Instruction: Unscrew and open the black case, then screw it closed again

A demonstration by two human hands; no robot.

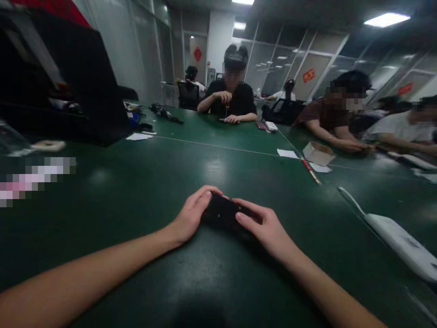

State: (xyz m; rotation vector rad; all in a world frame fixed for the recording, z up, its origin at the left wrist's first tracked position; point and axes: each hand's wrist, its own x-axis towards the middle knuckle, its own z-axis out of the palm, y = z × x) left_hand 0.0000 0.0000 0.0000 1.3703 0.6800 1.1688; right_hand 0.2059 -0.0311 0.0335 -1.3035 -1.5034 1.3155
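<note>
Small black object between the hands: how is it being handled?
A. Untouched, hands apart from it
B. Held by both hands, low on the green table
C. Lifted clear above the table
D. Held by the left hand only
B: the left hand and right hand both grip the small black object low on the green table.

Two bare forearms (no sleeves), left hand (191, 218), right hand (264, 228), short unpainted nails
</note>
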